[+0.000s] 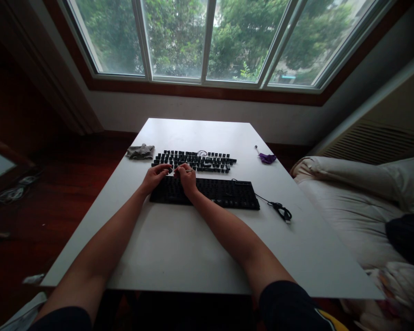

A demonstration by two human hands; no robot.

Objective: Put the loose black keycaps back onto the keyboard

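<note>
A black keyboard [224, 195] lies on the white table in front of me, its keycaps off over much of its face. Behind it, loose black keycaps [210, 161] stand in rows. Over the keyboard's left end, my left hand [154, 176] pinches what looks like a small black keycap [170, 170] at its fingertips. Close beside it, my right hand [186, 177] is closed, thumb against fingers. Whatever the right fingers hold is too small to make out. A thin wire loop [202, 152] rests among the back keycaps.
A crumpled grey cloth [140, 151] lies at the table's left edge. Toward the right edge are a purple cloth [267, 158] and a small thin-handled tool [256, 148]. The keyboard's bundled cable [281, 211] lies to its right. A pale sofa [345, 207] flanks the table [179, 257].
</note>
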